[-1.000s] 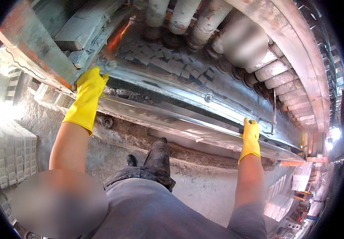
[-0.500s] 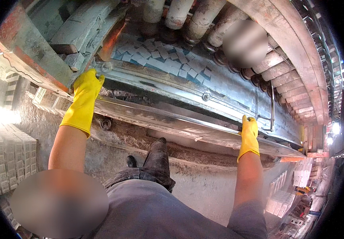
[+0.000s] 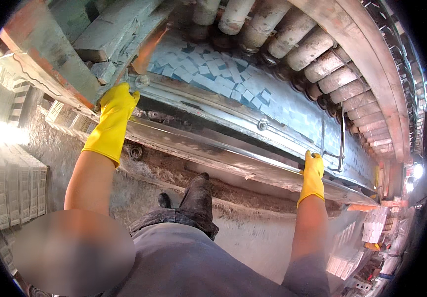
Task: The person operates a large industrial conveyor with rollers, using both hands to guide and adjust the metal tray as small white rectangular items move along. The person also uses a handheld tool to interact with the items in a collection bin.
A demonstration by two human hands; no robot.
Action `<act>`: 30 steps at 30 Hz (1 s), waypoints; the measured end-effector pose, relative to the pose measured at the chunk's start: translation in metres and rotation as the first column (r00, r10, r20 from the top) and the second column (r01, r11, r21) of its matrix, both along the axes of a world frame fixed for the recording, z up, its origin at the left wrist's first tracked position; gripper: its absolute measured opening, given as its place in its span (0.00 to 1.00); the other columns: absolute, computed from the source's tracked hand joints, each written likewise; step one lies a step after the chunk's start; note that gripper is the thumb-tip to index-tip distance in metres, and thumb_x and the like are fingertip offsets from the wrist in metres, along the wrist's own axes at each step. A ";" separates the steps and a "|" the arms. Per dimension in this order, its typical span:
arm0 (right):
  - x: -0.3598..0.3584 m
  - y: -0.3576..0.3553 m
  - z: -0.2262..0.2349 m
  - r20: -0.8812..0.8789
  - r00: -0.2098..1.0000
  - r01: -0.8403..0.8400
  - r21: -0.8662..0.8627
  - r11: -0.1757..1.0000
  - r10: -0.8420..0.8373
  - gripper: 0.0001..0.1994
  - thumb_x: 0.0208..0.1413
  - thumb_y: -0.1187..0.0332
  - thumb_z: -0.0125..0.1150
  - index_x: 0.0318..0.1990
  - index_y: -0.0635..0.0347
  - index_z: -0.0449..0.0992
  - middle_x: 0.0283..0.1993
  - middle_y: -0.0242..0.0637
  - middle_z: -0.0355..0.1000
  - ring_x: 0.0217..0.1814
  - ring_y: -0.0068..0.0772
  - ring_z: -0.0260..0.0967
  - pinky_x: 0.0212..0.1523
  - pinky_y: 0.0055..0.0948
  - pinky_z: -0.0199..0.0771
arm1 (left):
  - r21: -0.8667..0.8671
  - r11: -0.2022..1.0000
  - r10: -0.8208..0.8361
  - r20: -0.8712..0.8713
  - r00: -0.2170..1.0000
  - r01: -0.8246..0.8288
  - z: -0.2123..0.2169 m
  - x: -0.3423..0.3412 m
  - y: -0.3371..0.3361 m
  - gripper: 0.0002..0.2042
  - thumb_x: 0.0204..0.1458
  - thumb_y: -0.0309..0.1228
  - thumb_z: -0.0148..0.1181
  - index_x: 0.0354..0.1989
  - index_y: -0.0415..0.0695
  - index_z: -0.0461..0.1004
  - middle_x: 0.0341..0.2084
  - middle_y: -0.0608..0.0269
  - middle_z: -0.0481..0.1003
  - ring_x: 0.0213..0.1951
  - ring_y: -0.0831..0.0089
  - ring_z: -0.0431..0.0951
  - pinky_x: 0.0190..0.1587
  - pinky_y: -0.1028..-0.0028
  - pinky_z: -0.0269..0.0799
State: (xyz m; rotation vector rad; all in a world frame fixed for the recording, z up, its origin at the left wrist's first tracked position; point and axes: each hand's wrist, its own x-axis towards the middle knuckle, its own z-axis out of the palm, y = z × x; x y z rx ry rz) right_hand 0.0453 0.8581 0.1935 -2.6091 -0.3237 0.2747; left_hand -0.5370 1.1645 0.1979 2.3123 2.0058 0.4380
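Both my hands wear long yellow rubber gloves and reach out to the front of a long machine. My left hand [image 3: 114, 111] is closed at the left end of a shiny metal rail [image 3: 213, 142], beside a worn frame [image 3: 57, 69] of grey and orange metal. Farther right along the same rail, my right hand [image 3: 313, 171] is curled shut on it. What lies under the gloves is hidden. Just behind the rail runs a dark gap, then a pale metal ledge with a round bolt [image 3: 262, 124]. Small flat whitish tiles [image 3: 208, 69] lie scattered on the bluish wet bed beyond.
A row of thick grey rollers [image 3: 268, 32] arches over the bed, under a curved beam [image 3: 374, 44]. A bent metal bar [image 3: 342, 141] stands near my right hand. Stacked white crates [image 3: 13, 183] are at left, more white stacks [image 3: 347, 257] at right. My legs stand below the rail.
The whole scene has shifted slightly right and down in the view. Both hands keep their places on the rail. The tile cluster on the bed looks somewhat different in layout.
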 end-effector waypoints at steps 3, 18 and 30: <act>0.017 -0.005 -0.010 0.029 0.999 -0.021 0.002 1.000 0.021 0.30 0.63 0.49 0.66 0.64 0.62 0.75 0.56 0.50 0.79 0.42 0.48 0.84 0.32 0.44 0.91 | 0.013 0.999 0.031 0.015 0.999 -0.031 -0.010 -0.001 0.009 0.22 0.57 0.50 0.67 0.47 0.43 0.82 0.44 0.44 0.84 0.49 0.42 0.83 0.51 0.49 0.78; 0.058 0.014 -0.029 0.130 0.986 -0.099 -0.043 0.994 0.103 0.28 0.63 0.50 0.67 0.58 0.66 0.77 0.44 0.46 0.78 0.39 0.43 0.79 0.29 0.46 0.89 | -0.073 0.994 0.082 -0.015 0.997 -0.083 -0.001 0.000 0.039 0.26 0.57 0.54 0.68 0.54 0.45 0.82 0.47 0.43 0.84 0.51 0.42 0.83 0.54 0.50 0.78; 0.073 0.038 -0.024 0.145 0.984 -0.087 -0.087 0.992 0.099 0.26 0.63 0.50 0.68 0.58 0.63 0.78 0.47 0.44 0.78 0.44 0.43 0.79 0.30 0.45 0.89 | -0.101 0.990 0.092 -0.024 0.995 -0.094 0.009 0.011 0.056 0.26 0.57 0.53 0.67 0.55 0.44 0.82 0.48 0.43 0.84 0.52 0.43 0.83 0.55 0.51 0.78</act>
